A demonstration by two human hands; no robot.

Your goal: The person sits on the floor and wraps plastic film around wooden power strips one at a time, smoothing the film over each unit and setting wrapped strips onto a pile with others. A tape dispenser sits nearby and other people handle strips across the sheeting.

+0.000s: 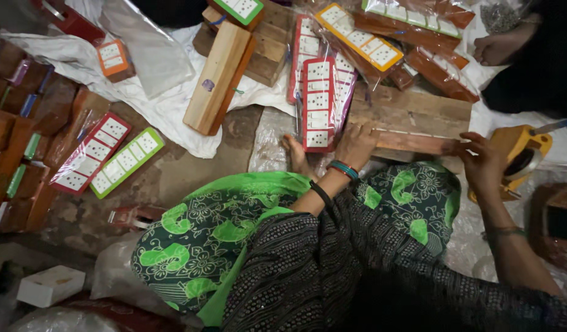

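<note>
My left hand (357,142) presses down on one end of a long wooden board wrapped in clear plastic (412,142). My right hand (483,163) grips the board's other end. A red-edged board of white sockets in plastic (318,104) lies just left of my left hand, touching it. My bare foot (294,154) rests beside that board. A yellow tape dispenser (520,154) stands right behind my right hand.
Several wrapped socket boards (363,40) are piled at the top. Plain wooden blocks (219,77) lie on white cloth. A red and a green socket board (108,157) lie at left beside stacked brown boxes (13,135). Another person's foot (498,49) is at top right.
</note>
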